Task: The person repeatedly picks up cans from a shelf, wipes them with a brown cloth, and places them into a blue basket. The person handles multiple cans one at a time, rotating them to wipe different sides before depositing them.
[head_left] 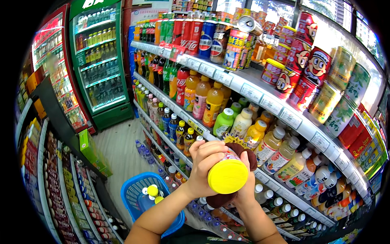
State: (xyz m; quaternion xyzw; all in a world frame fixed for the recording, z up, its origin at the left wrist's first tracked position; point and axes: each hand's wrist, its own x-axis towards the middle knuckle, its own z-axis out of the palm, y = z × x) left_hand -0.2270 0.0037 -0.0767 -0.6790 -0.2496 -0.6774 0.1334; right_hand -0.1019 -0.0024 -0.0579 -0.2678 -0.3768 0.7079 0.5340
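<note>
My left hand (205, 163) grips a can with a bright yellow plastic lid (228, 177), its fingers curled over the upper side. The lid faces me, and only a strip of the printed wall shows. On the right side, my right hand (246, 184) holds a dark brown cloth (250, 157) against the can; another fold of the cloth hangs below. Both hands are in front of the drink shelves. Below and to the left stands a blue plastic basket (129, 190), partly behind my left forearm. Inside it are several containers, some with yellow lids (153, 191).
The shelf's white price-tag edge (230, 79) runs diagonally beside me, with stacked red cans (317, 65) and bottles (224, 122). Shrink-wrapped bottles (146, 152) line its foot. At left are another stocked shelf (42, 170), a green box (90, 149) and a green drinks fridge (112, 114).
</note>
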